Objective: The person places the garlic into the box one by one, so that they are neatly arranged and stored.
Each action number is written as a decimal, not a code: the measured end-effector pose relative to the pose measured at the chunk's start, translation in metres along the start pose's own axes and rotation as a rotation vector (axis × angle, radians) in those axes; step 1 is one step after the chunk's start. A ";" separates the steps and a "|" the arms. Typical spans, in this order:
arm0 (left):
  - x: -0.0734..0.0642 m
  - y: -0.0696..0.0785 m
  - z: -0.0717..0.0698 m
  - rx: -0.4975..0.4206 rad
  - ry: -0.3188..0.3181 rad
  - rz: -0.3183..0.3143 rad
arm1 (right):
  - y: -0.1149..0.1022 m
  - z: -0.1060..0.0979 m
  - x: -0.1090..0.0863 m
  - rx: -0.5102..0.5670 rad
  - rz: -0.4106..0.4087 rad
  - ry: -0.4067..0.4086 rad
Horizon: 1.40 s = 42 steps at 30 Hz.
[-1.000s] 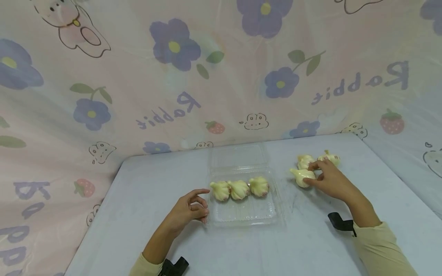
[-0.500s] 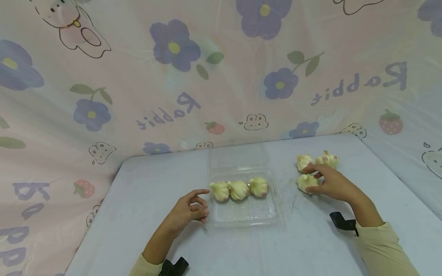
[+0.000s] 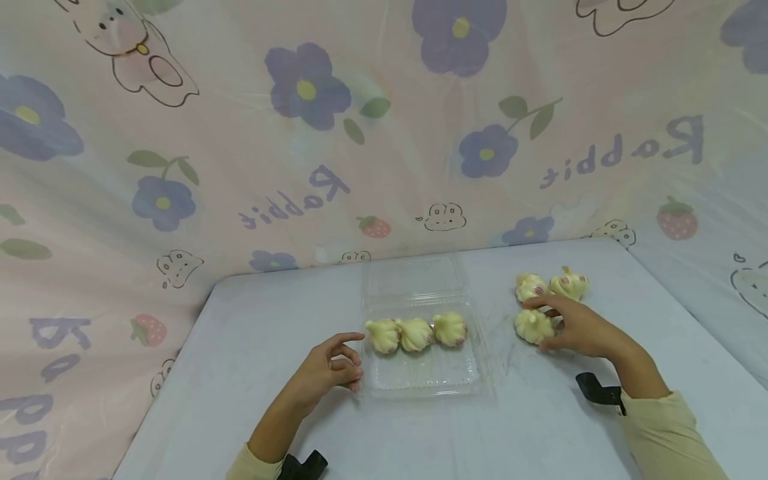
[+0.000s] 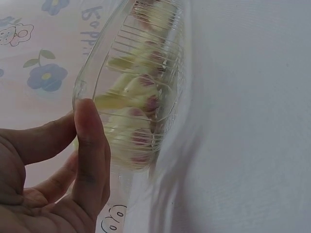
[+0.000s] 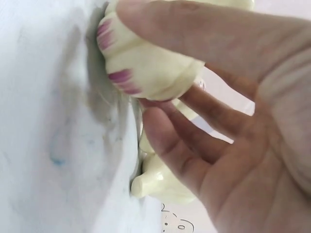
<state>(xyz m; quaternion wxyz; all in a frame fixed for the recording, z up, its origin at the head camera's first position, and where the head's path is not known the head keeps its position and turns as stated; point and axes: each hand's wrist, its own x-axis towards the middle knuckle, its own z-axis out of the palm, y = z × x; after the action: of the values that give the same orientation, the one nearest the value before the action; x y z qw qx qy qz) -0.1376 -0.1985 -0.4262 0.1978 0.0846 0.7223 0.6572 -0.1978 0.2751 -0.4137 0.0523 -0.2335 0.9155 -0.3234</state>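
My right hand [image 3: 579, 327] holds a cream garlic bulb [image 3: 533, 327] with thumb and fingers at its sides, close to the tabletop. In the right wrist view this garlic bulb [image 5: 150, 63] shows purple streaks, and the thumb lies over it. Two more garlic bulbs stand just behind, one on the left [image 3: 531, 287] and another on the right [image 3: 570, 285]. My left hand [image 3: 331, 367] pinches the left rim of a clear plastic clamshell box [image 3: 420, 380]. Three garlic bulbs [image 3: 415, 334] sit side by side along the back of its base.
The box's clear lid [image 3: 414, 279] lies folded back toward the rear of the white table [image 3: 282, 307]. Behind the table hangs a printed cloth [image 3: 384, 153] with flowers and rabbits. Black wrist mounts [image 3: 600, 390] jut from both sleeves.
The garlic bulb in my right hand has turned, its stem swinging from pointing left to facing me, and the hand has drawn slightly nearer. My left hand stays at the box.
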 end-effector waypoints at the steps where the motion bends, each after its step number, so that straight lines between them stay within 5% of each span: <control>1: 0.000 0.000 0.000 -0.001 0.000 0.002 | 0.001 0.000 0.000 -0.003 -0.003 0.005; 16: 0.001 -0.001 0.001 -0.001 0.003 0.000 | -0.009 0.021 0.015 -0.082 -0.024 0.061; 31: 0.000 0.000 0.001 0.014 0.004 0.002 | -0.004 0.021 0.010 -0.024 -0.085 0.009; 42: 0.000 0.000 0.001 0.015 0.003 0.001 | -0.002 0.022 0.015 0.000 -0.043 0.070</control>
<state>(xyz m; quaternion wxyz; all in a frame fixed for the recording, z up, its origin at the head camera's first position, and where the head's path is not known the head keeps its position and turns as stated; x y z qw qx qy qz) -0.1373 -0.1980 -0.4262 0.1956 0.0854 0.7275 0.6521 -0.2045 0.2545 -0.4293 0.0131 -0.2417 0.9115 -0.3325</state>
